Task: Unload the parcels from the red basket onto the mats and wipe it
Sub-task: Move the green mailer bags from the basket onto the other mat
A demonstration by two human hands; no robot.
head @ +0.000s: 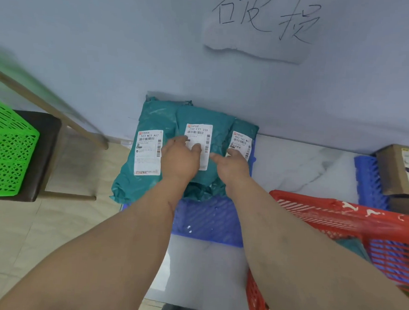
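Three teal parcels with white labels lie side by side on a blue mat [209,222] against the wall: a left parcel [135,174], a middle parcel [203,116] and a right parcel [244,131]. My left hand [178,158] rests on the middle parcel's label with its fingers spread. My right hand [231,163] touches the middle and right parcels with relaxed fingers. The red basket [338,215] stands at the lower right, partly behind my right forearm. A teal parcel [353,247] shows inside it.
A green basket [5,147] sits on a dark stool [42,159] at the left. A second blue mat [370,179] at the right carries brown cardboard boxes [403,169]. A paper sign with handwriting [259,26] hangs on the blue wall.
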